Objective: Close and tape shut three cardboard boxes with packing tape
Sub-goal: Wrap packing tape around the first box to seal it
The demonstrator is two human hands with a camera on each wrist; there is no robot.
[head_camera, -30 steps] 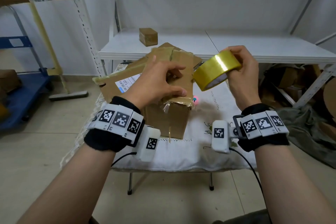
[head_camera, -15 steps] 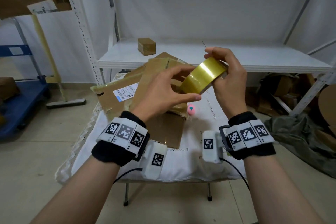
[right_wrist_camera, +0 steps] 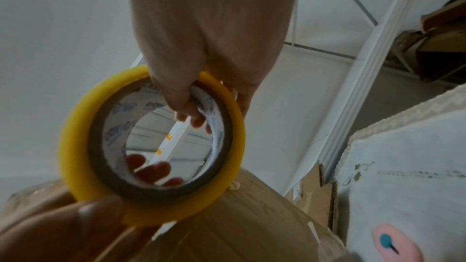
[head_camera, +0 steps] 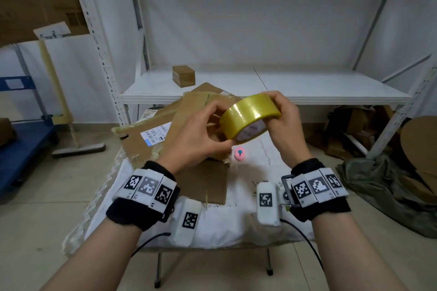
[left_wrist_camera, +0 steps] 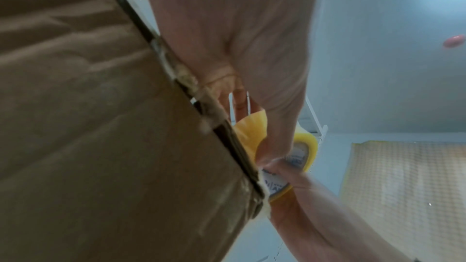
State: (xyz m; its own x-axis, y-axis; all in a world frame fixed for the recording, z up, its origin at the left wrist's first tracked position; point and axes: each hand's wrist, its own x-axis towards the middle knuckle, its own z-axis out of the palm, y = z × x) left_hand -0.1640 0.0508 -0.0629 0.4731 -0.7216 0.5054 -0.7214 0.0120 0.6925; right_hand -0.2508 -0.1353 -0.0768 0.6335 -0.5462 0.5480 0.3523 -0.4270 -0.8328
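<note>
A yellow roll of packing tape (head_camera: 250,118) is held up in the air between both hands, above the table. My right hand (head_camera: 282,120) grips its right side, fingers through the core, as the right wrist view shows on the tape roll (right_wrist_camera: 151,146). My left hand (head_camera: 201,137) pinches the roll's lower left rim with thumb and fingers. Below the hands a brown cardboard box (head_camera: 203,182) stands on the cloth-covered table (head_camera: 236,224), its top flaps raised. A flattened carton with a shipping label (head_camera: 146,134) leans behind it. In the left wrist view the box (left_wrist_camera: 100,127) fills the left side.
A small pink cutter (head_camera: 239,154) lies on the table right of the box. A small taped box (head_camera: 184,75) sits on the white shelf (head_camera: 307,87) behind. A blue cart (head_camera: 21,144) stands at left, cardboard scraps and dark cloth (head_camera: 383,184) at right on the floor.
My left hand left the box flap and rose to the tape roll, now pinching its rim. My right hand brought the roll leftward and lower, toward the middle.
</note>
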